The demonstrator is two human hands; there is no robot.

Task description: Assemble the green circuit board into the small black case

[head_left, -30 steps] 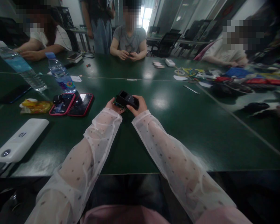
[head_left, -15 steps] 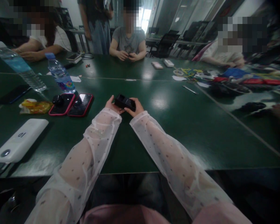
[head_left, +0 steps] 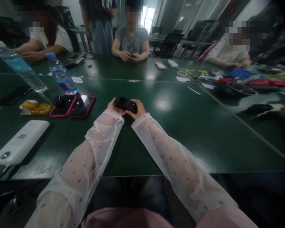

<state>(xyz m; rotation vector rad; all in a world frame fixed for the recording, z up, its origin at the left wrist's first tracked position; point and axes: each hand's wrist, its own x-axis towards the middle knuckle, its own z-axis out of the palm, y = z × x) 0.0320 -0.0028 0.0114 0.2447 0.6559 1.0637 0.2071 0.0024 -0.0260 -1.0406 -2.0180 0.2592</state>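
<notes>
A small black device (head_left: 126, 104) is held between my two hands above the green table (head_left: 180, 126), tilted with its upper face toward me. My left hand (head_left: 114, 107) supports its left end and underside, with the thumb up along the left edge. At the right end, the fingers and thumb of my right hand (head_left: 138, 108) grip the device. Its underside and some of my fingers are hidden.
Two red-edged phones (head_left: 82, 106), a yellow packet (head_left: 36, 108), a white power bank (head_left: 20, 142) and bottles (head_left: 63, 74) stand or lie at left. Cables (head_left: 192, 74) are piled at right, near a pen (head_left: 194, 91). People sit around the table; one stands behind.
The black device has tilted slightly in my hands, and its upper face looks flatter and turned more toward me. My right fingers have shifted a little around its right end.
</notes>
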